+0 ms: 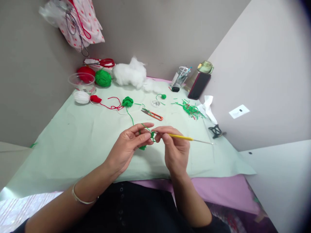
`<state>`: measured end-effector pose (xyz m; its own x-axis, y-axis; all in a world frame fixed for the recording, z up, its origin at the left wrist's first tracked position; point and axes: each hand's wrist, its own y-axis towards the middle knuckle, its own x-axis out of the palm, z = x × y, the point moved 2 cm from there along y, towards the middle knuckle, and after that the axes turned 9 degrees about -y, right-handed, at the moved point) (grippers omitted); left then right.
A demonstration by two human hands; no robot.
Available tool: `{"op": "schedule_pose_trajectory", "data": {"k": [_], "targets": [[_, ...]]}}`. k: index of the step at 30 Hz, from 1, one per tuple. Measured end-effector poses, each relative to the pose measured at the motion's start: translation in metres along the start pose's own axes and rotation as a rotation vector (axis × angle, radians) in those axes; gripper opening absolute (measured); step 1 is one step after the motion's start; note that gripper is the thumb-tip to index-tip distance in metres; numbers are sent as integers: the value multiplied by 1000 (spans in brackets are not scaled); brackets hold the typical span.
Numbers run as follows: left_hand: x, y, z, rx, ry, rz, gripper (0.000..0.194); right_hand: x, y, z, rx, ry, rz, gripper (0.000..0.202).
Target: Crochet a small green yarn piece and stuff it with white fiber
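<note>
In the head view my left hand [132, 140] pinches a small green crochet piece [142, 147], mostly hidden behind the fingers. Green yarn passes over its raised forefinger and runs back to a loose green yarn bundle [127, 102]. My right hand [175, 145] is closed round a crochet hook with a yellow handle [181, 137]. The hook's front end meets the green work between the two hands; its thin rear end points right. Orange thread snips [152, 114] lie on the cloth just beyond the hands.
White stuffing [130, 72], a green yarn ball [103, 78] and a clear tub [82, 84] stand at the back. Green yarn scraps [191, 109] lie to the right, near a phone [199, 85] leaning on a bottle. A white yarn ball [81, 97] sits left.
</note>
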<state>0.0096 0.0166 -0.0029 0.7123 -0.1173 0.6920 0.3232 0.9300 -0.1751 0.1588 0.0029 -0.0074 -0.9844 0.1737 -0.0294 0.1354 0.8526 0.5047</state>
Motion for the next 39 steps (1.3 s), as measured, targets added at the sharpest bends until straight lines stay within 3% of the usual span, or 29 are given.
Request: {"op": "schedule_pose_trajectory", "data": {"k": [3, 6, 9, 13, 16, 25, 29, 32, 35, 39], "targets": [[0, 0, 2, -29, -33, 0, 23, -2, 1, 6, 105, 119, 2, 14], [0, -1, 5, -37, -27, 6, 21, -5, 0, 4, 109, 118, -6, 17], [-1, -2, 5, 11, 41, 32, 19, -9, -3, -6, -41, -90, -7, 18], [-7, 0, 3, 158, 230, 79, 20, -8, -9, -16, -393, -498, -77, 25], [-12, 2, 2, 224, 325, 93, 19, -6, -11, -16, -581, -617, -93, 27], [-10, -3, 1, 300, 342, 112, 17, -6, -11, -10, -630, -665, -82, 33], [-7, -5, 2, 286, 283, 98, 25, -5, -13, -6, -680, -717, -65, 42], [-5, -3, 0, 104, 80, 45, 37, -2, -15, -4, -634, -793, -58, 43], [-5, 0, -3, -135, -92, -9, 38, -3, -14, -7, -500, -687, -5, 35], [-8, 1, 1, -123, -107, 13, 32, -5, -8, -11, -224, -311, 44, 20]]}}
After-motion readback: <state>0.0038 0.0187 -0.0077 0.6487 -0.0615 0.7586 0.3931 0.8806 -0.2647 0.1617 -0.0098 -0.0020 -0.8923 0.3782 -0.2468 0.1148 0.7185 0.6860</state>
